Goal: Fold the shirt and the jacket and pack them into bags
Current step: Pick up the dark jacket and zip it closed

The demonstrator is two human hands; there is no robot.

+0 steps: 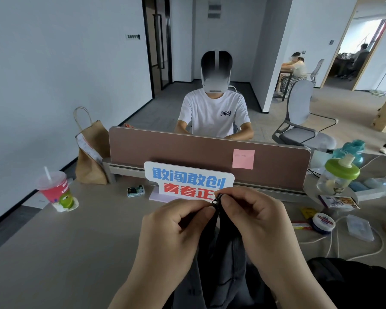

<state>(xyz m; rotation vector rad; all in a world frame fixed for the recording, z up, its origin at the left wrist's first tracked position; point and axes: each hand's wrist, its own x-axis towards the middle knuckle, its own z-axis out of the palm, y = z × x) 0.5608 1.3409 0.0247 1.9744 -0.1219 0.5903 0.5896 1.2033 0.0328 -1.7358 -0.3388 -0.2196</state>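
A dark grey jacket hangs lifted above the desk, between my two forearms. My left hand pinches the fabric edge just beside the zipper top. My right hand pinches the small black zipper pull at the jacket's upper end. Both hands meet at that point, thumbs and forefingers closed. More dark cloth lies at the lower right on the desk; I cannot tell if it is part of the jacket. A brown paper bag with handles stands at the far left of the desk. No shirt is identifiable.
A pink drink cup stands left. A sign with blue and red characters sits before the brown divider. A bottle with a green lid, a round tin, white cables and packets crowd the right. A person in white sits opposite.
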